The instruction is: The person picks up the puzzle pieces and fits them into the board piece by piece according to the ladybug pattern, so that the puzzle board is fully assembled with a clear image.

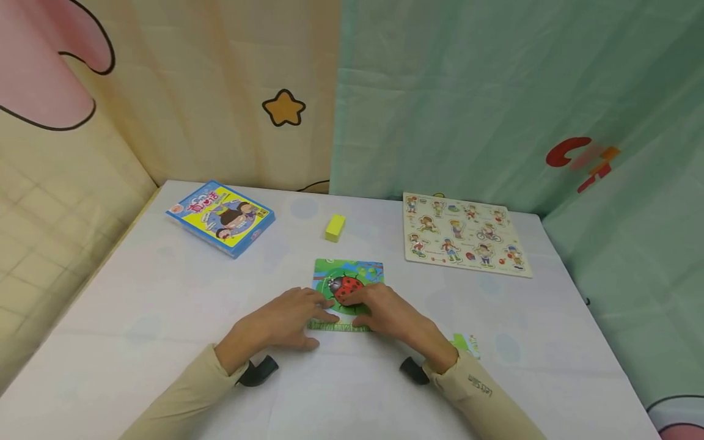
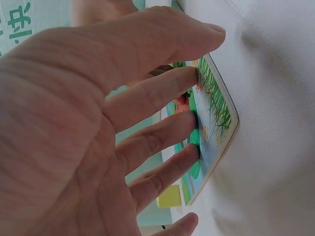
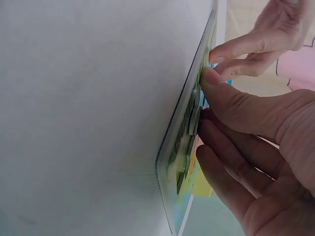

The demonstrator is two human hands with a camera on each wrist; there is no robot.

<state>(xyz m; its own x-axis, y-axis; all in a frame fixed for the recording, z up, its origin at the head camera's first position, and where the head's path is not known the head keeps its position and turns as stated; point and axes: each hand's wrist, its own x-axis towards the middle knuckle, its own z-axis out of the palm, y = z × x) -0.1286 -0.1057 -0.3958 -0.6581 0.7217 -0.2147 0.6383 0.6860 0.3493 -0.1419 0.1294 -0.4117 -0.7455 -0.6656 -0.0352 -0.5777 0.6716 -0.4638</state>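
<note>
A ladybug puzzle [image 1: 346, 269] in a flat square board lies at the table's middle, with green grass along its near edge. My left hand [image 1: 294, 315] rests its fairly straight fingertips on the board's left part; its thumb is off the board in the left wrist view. From the right, my right hand [image 1: 387, 308] has its thumb and curled fingers about a puzzle piece [image 3: 195, 120], whose edge sits raised above the board. A green loose puzzle piece [image 1: 466, 344] lies by my right wrist, partly behind the sleeve.
At the back left lies a blue and yellow box [image 1: 225, 217]. A yellow block [image 1: 335, 228] stands behind the puzzle. A wooden picture board [image 1: 464, 235] with several figures lies at the back right. Curtains [image 1: 440, 110] hang along the table's far side.
</note>
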